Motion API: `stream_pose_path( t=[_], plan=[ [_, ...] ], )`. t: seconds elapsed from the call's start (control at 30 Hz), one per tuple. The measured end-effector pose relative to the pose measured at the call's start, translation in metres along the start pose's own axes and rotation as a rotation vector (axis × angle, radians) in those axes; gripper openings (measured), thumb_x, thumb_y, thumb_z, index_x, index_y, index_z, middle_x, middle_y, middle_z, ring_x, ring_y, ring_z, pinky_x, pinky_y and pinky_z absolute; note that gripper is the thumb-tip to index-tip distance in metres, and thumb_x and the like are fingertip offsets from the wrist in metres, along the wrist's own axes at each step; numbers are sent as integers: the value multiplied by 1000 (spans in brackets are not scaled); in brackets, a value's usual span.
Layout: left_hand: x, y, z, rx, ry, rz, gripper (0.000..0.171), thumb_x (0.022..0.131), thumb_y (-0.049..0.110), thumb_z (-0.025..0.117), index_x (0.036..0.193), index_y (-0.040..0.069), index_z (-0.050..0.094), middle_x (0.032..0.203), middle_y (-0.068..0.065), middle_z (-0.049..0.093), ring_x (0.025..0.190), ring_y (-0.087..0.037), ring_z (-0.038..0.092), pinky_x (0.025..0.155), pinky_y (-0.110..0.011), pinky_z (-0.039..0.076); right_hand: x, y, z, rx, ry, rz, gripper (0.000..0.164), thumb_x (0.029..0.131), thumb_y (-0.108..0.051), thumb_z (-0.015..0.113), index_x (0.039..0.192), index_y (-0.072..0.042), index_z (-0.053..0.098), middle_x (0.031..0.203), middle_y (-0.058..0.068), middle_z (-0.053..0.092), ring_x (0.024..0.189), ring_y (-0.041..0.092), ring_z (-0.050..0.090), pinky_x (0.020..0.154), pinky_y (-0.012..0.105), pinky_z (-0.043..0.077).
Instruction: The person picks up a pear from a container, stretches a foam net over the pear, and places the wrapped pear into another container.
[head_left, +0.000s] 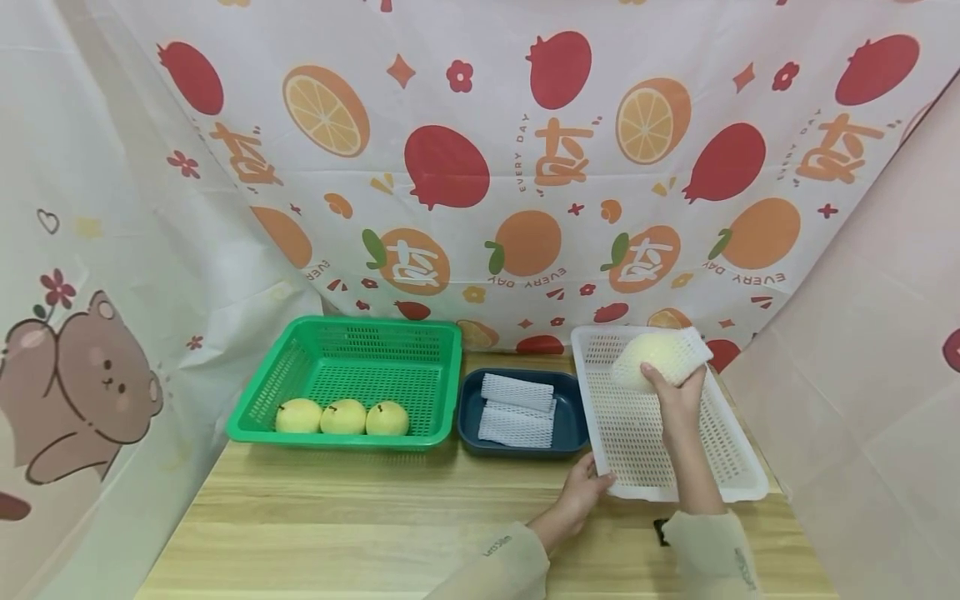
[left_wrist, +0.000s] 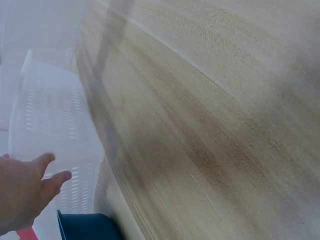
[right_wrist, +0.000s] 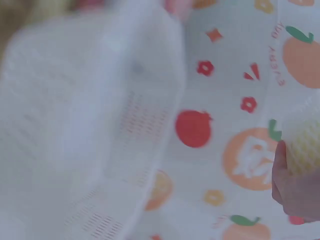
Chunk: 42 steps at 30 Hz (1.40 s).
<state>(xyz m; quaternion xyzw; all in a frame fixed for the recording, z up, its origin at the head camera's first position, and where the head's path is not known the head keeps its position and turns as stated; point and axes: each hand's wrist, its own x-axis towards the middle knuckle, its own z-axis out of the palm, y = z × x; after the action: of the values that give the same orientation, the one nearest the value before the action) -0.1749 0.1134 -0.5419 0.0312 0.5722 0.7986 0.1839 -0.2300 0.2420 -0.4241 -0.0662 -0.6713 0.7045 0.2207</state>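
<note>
My right hand point(head_left: 678, 396) holds a pale yellow pear point(head_left: 645, 358) in a white foam net sleeve over the far part of the white basket point(head_left: 652, 450). The sleeve's loose end sticks out to the right. At the right edge of the right wrist view, the same hand point(right_wrist: 300, 192) grips the netted pear point(right_wrist: 307, 145). My left hand point(head_left: 577, 500) is at the basket's near left corner, thumb by the front rim. In the left wrist view the fingers point(left_wrist: 52, 182) are parted and fairly straight in front of the basket wall point(left_wrist: 55, 115).
A green basket point(head_left: 442, 408) at the left has three yellow pears point(head_left: 343, 417) along its near side. Between the baskets, a dark blue tray point(head_left: 573, 417) contains white foam nets point(head_left: 517, 423). A printed cloth point(head_left: 480, 83) hangs behind; a small black object point(head_left: 661, 532) lies on the table.
</note>
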Motion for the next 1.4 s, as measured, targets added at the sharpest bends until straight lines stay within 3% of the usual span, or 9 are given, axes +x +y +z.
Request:
stream_pose_path(
  t=[0.13,0.27,0.43,0.57,0.67,0.83,1.2,1.4],
  plan=[
    [1,-1,-1,-23,-7,-3,46,89,-4,52,130,-13,35,118,-21,54,96,-28,58,77,-37,48,26,-15,4,-121,-49,5,83,82,-12,69,143,-12,13,134,11,32,121,24,34,101,38,30],
    [2,-2,-2,-14,-19,7,47,89,-4,52,131,-13,34,117,-21,54,97,-30,58,76,-35,49,52,-13,11,-241,-67,50,89,80,-19,71,142,-10,9,137,15,29,123,26,31,103,38,26],
    [2,-2,-2,0,-24,14,46,88,-5,52,130,-13,34,113,-18,56,98,-33,57,75,-32,49,82,16,16,-382,-85,131,97,77,-22,73,144,-10,4,139,17,24,123,29,29,102,42,25],
    [3,0,-1,14,-11,22,45,88,-5,52,129,-13,36,110,-14,59,99,-35,56,78,-36,49,97,46,16,-554,-159,162,101,74,-26,73,143,-5,2,137,23,23,119,37,31,98,50,30],
    [1,1,0,27,-4,34,44,88,-6,52,128,-13,37,110,-13,59,99,-36,56,78,-39,49,101,68,11,-669,-254,161,100,72,-28,73,141,1,7,131,26,27,114,39,35,93,52,34],
    [0,1,0,29,10,37,44,87,-7,53,127,-14,37,109,-14,59,97,-35,57,76,-36,50,100,100,0,-748,-370,166,93,72,-25,75,136,6,15,122,25,35,105,36,41,88,49,37],
    [0,-2,0,14,11,47,44,85,-9,54,125,-15,38,110,-17,58,96,-34,58,77,-39,50,93,121,2,-839,-363,242,90,70,-27,74,130,13,20,116,28,31,99,38,39,86,51,38],
    [-1,0,0,-3,15,40,44,84,-10,54,125,-16,37,109,-16,59,99,-39,56,79,-41,49,91,120,6,-841,-384,230,81,70,-26,76,128,5,30,113,23,44,96,36,46,82,49,40]
  ],
)
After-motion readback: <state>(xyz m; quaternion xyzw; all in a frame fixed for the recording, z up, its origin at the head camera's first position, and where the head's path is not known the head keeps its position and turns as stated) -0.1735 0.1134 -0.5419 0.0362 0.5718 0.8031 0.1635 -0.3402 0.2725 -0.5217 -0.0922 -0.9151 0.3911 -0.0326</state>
